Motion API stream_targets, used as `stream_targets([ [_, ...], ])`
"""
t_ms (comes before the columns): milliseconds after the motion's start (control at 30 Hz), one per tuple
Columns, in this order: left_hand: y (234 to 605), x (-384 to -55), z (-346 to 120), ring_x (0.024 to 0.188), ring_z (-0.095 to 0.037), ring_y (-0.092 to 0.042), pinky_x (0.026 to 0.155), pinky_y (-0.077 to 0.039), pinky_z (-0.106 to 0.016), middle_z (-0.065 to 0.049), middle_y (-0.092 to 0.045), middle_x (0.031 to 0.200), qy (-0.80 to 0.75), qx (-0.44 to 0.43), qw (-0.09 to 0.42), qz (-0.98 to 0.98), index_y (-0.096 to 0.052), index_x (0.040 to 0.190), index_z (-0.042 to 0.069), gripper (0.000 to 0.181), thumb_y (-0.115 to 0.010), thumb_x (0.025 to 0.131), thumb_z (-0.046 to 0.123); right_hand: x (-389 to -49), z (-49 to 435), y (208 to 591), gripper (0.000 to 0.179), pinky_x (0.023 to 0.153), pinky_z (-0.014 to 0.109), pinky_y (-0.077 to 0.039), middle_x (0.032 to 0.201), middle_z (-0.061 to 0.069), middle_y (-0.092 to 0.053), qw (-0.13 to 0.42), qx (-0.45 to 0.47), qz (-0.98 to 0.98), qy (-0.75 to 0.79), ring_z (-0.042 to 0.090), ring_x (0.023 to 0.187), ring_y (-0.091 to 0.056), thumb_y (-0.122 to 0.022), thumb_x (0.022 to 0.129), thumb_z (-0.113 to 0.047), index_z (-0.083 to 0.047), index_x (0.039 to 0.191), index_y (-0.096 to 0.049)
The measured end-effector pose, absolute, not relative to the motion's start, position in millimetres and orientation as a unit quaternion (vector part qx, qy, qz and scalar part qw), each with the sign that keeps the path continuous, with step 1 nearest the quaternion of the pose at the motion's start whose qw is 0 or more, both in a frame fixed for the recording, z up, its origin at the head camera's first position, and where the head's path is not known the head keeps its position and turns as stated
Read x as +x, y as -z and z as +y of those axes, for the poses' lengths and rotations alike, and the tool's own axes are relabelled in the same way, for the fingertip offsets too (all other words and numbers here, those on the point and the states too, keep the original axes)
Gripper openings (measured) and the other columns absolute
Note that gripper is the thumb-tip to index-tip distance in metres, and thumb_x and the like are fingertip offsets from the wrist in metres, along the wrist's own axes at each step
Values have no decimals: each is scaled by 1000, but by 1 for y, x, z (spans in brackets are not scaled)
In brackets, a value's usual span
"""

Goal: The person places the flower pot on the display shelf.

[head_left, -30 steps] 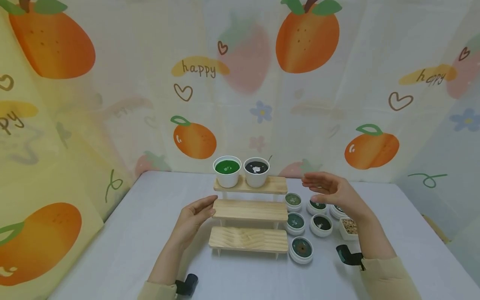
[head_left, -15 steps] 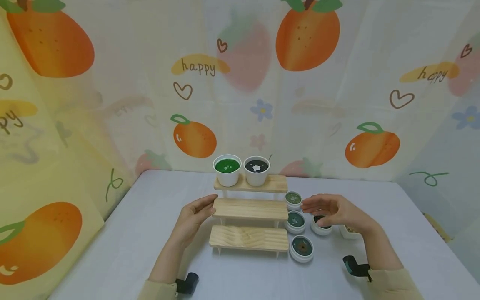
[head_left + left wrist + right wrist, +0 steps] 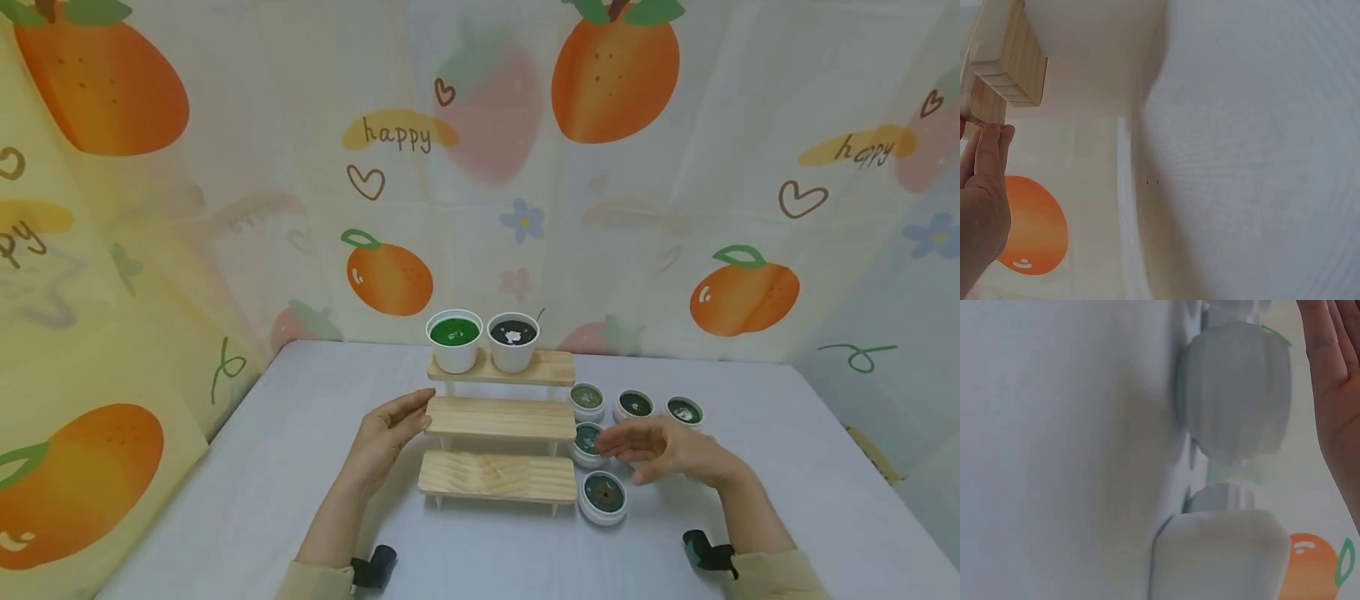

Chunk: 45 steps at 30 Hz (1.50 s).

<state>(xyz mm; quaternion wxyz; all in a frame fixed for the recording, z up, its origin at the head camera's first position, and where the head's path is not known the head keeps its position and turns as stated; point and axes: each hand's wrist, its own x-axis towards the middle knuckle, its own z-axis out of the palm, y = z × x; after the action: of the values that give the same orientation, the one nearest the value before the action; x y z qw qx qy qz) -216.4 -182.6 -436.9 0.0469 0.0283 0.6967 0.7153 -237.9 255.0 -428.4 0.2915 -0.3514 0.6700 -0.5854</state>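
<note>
A three-tier wooden stand (image 3: pixel 498 419) is on the table. My left hand (image 3: pixel 386 437) touches the left end of its middle board; the left wrist view has the fingers (image 3: pixel 988 153) straight against the wood (image 3: pixel 990 106). My right hand (image 3: pixel 667 450) hovers over small white cups to the stand's right, fingers extended, holding nothing. Its fingertips are close to a cup with dark green filling (image 3: pixel 586 440). A front cup (image 3: pixel 603 497) has a brownish centre. The right hand covers the dark cup and the nut dish behind it. The right wrist view shows white containers (image 3: pixel 1235 394) beside the palm (image 3: pixel 1341 412).
On the top board stand a taller white cup with bright green filling (image 3: pixel 454 354) and one with black filling (image 3: pixel 513 356). More small cups, including a green one (image 3: pixel 587 400) and dark ones (image 3: pixel 636 405), sit right of the stand. A fruit-print cloth (image 3: pixel 615 208) hangs behind.
My right hand has come down and nearer, from above the back cups to the middle ones, uncovering the back-right cups. The left hand stays at the middle board.
</note>
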Motion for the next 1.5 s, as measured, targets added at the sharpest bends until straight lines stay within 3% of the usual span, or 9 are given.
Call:
stream_targets([
  [300, 436, -216, -182, 130, -17, -56, 99, -51, -13, -21, -50, 147, -715, 24, 45, 697, -49, 141, -2, 50, -63, 94, 5, -237, 251, 437, 58, 108, 18, -47, 140, 40, -47, 314, -363, 672, 564, 12, 128, -59, -67, 85, 6, 16, 137, -43],
  [433, 437, -216, -182, 128, -14, -58, 98, -51, -13, -21, -51, 146, -715, 21, 45, 698, -50, 141, -2, 50, -64, 94, 6, -237, 247, 438, 60, 108, 18, -47, 139, 46, -41, 333, -373, 658, 563, 11, 129, -58, -67, 86, 5, 17, 138, -41],
  [1033, 436, -217, -181, 119, -4, -61, 98, -51, -13, -21, -52, 145, -712, 20, 46, 700, -50, 141, -2, 51, -65, 93, 7, -238, 241, 445, 67, 106, 10, -42, 147, 34, -44, 386, -336, 684, 519, -3, 130, -52, -76, 82, -3, 7, 141, -45],
  [1233, 436, -217, -181, 118, -3, -61, 98, -51, -13, -21, -52, 145, -715, 22, 49, 697, -50, 141, -2, 51, -65, 93, 7, -237, 240, 447, 68, 105, 11, -45, 147, 31, -45, 386, -336, 694, 506, -4, 129, -51, -76, 80, -2, 6, 141, -46],
  [1500, 437, -217, -181, 120, -5, -60, 99, -51, -13, -20, -51, 146, -712, 25, 46, 700, -50, 141, -1, 51, -65, 93, 8, -236, 237, 445, 67, 103, 7, -43, 147, 27, -48, 374, -330, 724, 476, -9, 126, -51, -78, 78, -3, -5, 140, -52],
])
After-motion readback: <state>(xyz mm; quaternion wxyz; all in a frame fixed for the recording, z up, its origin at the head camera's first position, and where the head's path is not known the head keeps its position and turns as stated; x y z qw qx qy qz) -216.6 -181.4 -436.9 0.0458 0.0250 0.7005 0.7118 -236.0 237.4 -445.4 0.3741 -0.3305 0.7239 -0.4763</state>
